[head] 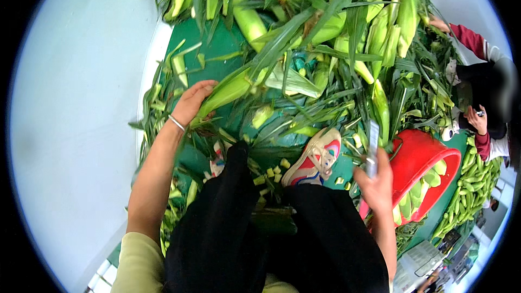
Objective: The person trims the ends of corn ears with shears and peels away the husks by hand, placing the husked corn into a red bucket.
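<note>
My left hand (194, 101) grips an ear of corn (228, 89) still in its green husk, with long leaves trailing from it. In my right hand (375, 183) is a knife (372, 146), its blurred blade pointing away from me and its pink handle end showing below the fist. The knife and the ear are well apart. Cut stalk pieces (277, 173) lie on the green floor (203, 49) between my shoes. Loose husks and leaves cover much of the floor around the ear.
A large heap of unhusked corn (325, 28) lies ahead. To my right a tilted red bucket (423, 162) holds trimmed ears. Past it are a pile of ears (472, 187) and a clear plastic bin (419, 262). Another person (480, 85) works at the right. A pale wall (81, 110) borders the left.
</note>
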`<move>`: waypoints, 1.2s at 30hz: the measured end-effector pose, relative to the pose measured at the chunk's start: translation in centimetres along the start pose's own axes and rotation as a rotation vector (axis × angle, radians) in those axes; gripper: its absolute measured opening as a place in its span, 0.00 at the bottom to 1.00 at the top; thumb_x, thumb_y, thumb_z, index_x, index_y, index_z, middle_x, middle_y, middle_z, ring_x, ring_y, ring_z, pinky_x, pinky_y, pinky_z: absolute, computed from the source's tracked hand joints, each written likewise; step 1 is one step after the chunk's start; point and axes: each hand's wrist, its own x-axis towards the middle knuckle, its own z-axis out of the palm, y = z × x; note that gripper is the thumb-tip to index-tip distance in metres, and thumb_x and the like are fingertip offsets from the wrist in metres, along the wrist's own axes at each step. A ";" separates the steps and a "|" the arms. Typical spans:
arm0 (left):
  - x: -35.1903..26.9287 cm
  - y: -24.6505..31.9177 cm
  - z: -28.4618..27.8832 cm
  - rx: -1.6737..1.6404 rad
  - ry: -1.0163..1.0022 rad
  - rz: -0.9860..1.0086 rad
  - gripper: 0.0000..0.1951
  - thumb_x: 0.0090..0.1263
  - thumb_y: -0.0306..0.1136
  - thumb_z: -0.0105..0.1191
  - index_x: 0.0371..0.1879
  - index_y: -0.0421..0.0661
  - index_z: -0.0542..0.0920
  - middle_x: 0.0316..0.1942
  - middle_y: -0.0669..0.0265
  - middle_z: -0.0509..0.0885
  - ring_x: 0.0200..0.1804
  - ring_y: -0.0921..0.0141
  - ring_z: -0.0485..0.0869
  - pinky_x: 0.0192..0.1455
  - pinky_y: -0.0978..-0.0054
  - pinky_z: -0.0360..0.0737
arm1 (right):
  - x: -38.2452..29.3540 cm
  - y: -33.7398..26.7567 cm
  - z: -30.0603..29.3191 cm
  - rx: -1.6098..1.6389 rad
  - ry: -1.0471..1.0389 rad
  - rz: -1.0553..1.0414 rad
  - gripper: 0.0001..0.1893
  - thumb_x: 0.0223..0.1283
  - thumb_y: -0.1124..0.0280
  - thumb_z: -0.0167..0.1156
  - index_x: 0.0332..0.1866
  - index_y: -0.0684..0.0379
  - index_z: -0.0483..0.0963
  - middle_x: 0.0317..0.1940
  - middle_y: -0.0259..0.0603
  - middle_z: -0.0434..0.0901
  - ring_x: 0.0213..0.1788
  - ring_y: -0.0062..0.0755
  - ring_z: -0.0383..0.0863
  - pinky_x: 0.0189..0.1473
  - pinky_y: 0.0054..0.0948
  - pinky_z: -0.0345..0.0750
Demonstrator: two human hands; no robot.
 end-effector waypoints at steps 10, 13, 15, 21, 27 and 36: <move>-14.0 -7.3 -3.8 -0.413 -0.140 -0.340 0.23 0.68 0.47 0.51 0.52 0.39 0.73 0.36 0.59 0.82 0.20 0.80 0.69 0.21 0.84 0.65 | 5.3 -7.0 10.3 -0.165 -0.778 -0.098 0.26 0.41 0.70 0.60 0.50 0.70 0.67 0.31 0.53 0.75 0.35 0.45 0.77 0.42 0.35 0.73; -15.7 -4.2 -4.1 -0.432 -0.138 -0.191 0.26 0.65 0.47 0.54 0.55 0.39 0.71 0.35 0.60 0.81 0.18 0.79 0.69 0.20 0.84 0.65 | 4.4 -7.4 10.5 -0.091 -0.737 -0.168 0.28 0.42 0.71 0.58 0.53 0.68 0.65 0.35 0.53 0.75 0.38 0.44 0.76 0.45 0.34 0.72; -15.6 -3.4 -4.8 -0.393 -0.102 -0.084 0.28 0.63 0.47 0.56 0.56 0.39 0.71 0.34 0.62 0.81 0.18 0.79 0.69 0.20 0.83 0.65 | 4.5 -7.7 10.2 -0.068 -0.684 -0.241 0.30 0.41 0.73 0.58 0.55 0.68 0.64 0.39 0.55 0.75 0.41 0.47 0.77 0.48 0.35 0.72; -15.0 -1.1 -6.5 -0.236 -0.056 0.022 0.34 0.57 0.46 0.63 0.59 0.38 0.70 0.29 0.68 0.78 0.19 0.78 0.69 0.20 0.83 0.66 | 5.9 -11.1 9.4 -0.122 -0.484 -0.559 0.31 0.40 0.75 0.55 0.57 0.70 0.62 0.46 0.59 0.71 0.51 0.55 0.72 0.56 0.37 0.69; -14.9 1.1 -7.3 -0.013 -0.084 -0.020 0.35 0.53 0.46 0.66 0.58 0.38 0.71 0.32 0.69 0.80 0.22 0.80 0.71 0.21 0.84 0.67 | 5.8 -11.2 11.5 -0.036 -0.437 -0.647 0.25 0.42 0.74 0.56 0.50 0.70 0.65 0.38 0.55 0.74 0.39 0.55 0.76 0.46 0.38 0.73; -15.3 1.7 -7.8 -0.018 -0.064 0.001 0.46 0.48 0.47 0.70 0.65 0.40 0.63 0.45 0.67 0.78 0.32 0.78 0.77 0.31 0.83 0.74 | 7.7 -9.3 8.8 0.578 -0.335 0.045 0.19 0.50 0.70 0.61 0.46 0.67 0.68 0.28 0.37 0.76 0.28 0.23 0.77 0.32 0.22 0.75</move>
